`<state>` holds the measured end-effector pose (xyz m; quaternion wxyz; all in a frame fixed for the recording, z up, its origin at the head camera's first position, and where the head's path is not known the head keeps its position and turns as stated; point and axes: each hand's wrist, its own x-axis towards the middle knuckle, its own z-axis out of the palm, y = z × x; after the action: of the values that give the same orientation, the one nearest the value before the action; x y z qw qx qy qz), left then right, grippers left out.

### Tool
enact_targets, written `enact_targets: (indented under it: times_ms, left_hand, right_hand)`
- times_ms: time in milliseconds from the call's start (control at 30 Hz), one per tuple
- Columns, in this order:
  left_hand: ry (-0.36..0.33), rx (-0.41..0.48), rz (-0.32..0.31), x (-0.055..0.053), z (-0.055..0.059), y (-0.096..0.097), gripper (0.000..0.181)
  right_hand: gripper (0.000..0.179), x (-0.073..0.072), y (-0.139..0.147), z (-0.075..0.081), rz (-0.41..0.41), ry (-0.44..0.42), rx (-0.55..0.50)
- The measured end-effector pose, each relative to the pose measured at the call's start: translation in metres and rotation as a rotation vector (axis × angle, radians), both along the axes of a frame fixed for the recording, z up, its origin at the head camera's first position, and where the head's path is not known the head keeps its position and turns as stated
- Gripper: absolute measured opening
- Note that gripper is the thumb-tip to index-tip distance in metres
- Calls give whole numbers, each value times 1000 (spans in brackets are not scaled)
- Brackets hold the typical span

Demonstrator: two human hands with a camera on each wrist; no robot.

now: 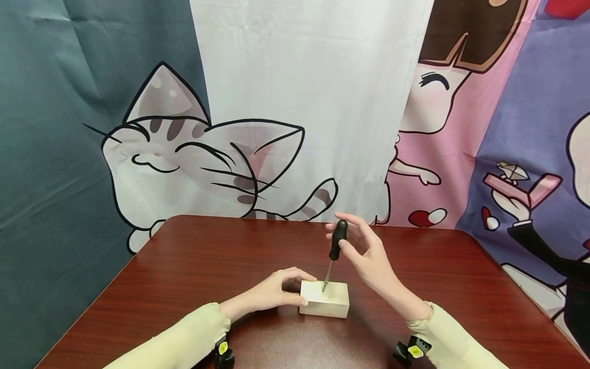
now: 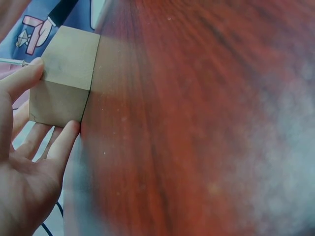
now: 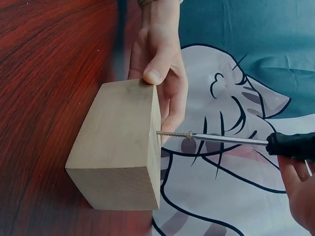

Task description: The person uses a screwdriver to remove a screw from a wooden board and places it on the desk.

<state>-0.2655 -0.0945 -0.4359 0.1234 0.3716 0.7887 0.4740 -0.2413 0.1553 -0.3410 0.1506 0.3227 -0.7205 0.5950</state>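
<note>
Wooden block (image 1: 324,302), pale and smooth-faced, a threaded screw (image 3: 173,133) standing on its top face, the screwdriver (image 1: 335,249) meeting the screw's head. Left hand (image 1: 275,290) grips the block's end; right hand (image 1: 369,256) pinches the black handle (image 3: 289,146). Glossy red-brown counter (image 1: 207,256) beneath; cartoon-printed cloth (image 1: 299,77) behind. Handle end cropped in right-wrist view.

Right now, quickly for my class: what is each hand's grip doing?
Left hand: closed, holding the wooden block.
Right hand: closed, holding the screwdriver.
</note>
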Motion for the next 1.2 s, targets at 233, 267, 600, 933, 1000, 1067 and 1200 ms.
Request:
enact_targets:
  times_ms: [233, 267, 600, 933, 1000, 1067, 1200]
  left_hand:
    - [10, -2, -1, 0, -1, 0, 44]
    - [13, -4, 0, 0, -1, 0, 44]
    - [5, -12, 9, 0, 0, 0, 44]
    - [0, 5, 2, 1, 1, 0, 43]
    - [-4, 5, 0, 1, 1, 0, 43]
    - [-2, 5, -2, 1, 2, 0, 43]
    - [-4, 6, -2, 1, 2, 0, 43]
  right_hand:
    - [45, 0, -3, 0, -74, -12, -20]
    - [45, 0, -3, 0, -106, -12, -13]
    - [50, 1, 0, 0, -108, -19, -5]
    - [46, -1, -1, -1, -126, -28, 14]
    - [48, 0, -3, -1, -181, -38, 29]
    - [50, 1, -3, -1, -202, -52, 32]
    - [51, 1, -1, 0, -167, -67, 20]
